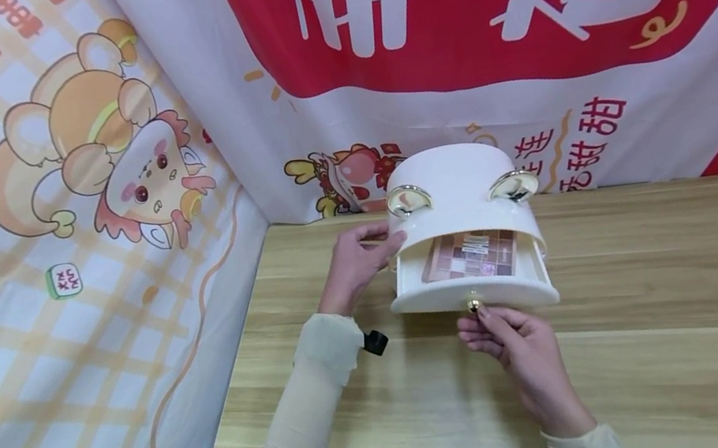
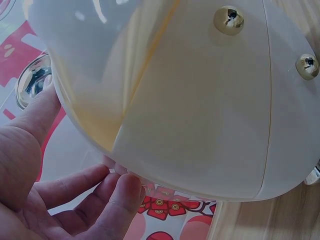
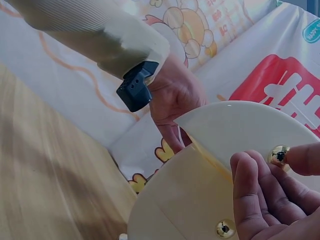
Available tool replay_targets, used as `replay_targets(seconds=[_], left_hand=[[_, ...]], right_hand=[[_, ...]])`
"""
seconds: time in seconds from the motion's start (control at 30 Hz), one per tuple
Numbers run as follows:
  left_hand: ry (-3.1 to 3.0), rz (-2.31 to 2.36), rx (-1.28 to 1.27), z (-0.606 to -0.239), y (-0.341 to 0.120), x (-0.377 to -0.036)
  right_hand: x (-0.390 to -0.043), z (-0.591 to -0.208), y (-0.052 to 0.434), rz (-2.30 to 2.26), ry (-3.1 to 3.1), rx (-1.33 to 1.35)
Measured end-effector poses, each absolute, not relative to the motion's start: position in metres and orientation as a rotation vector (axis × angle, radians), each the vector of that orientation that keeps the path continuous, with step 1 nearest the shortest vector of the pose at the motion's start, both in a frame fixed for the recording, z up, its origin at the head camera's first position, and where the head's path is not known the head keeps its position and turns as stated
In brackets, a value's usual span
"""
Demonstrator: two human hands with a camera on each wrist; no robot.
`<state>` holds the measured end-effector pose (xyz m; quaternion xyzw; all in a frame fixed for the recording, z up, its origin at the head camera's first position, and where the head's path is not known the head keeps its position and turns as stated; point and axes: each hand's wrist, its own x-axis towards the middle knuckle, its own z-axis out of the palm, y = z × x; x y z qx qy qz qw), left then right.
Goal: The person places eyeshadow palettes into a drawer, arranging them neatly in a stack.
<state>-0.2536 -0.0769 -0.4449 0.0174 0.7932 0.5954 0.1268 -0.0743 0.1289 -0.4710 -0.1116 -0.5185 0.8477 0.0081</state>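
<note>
A white rounded storage box (image 1: 452,179) stands on the table, with two shiny gold ovals on its upper part. Its upper drawer (image 1: 409,303) is pulled out, and a makeup palette (image 1: 473,256) lies inside. My right hand (image 1: 531,362) pinches the drawer's gold knob (image 3: 278,156) between thumb and fingers. Against the box's left side rests my left hand (image 1: 358,260), its fingers spread along the edge. In the left wrist view, one digit of it is at the gold oval (image 2: 32,82). A lower drawer front with its own gold knob (image 2: 307,66) is closed.
The wood-grain table (image 1: 673,329) runs up to a printed cloth (image 1: 327,125) behind the box. Another cartoon-printed cloth (image 1: 129,312) hangs at the left. Black camera mounts sit on both wrists, the left one (image 3: 134,87) beside the sleeve.
</note>
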Motion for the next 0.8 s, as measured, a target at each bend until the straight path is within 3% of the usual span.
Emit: replay_targets(seconds=[0.8], left_hand=[[2.277, 1.759, 0.056, -0.442, -0.079, -0.252]], right_hand=[[-0.127, -0.462, 0.136, 2.711, -1.534, -0.395]])
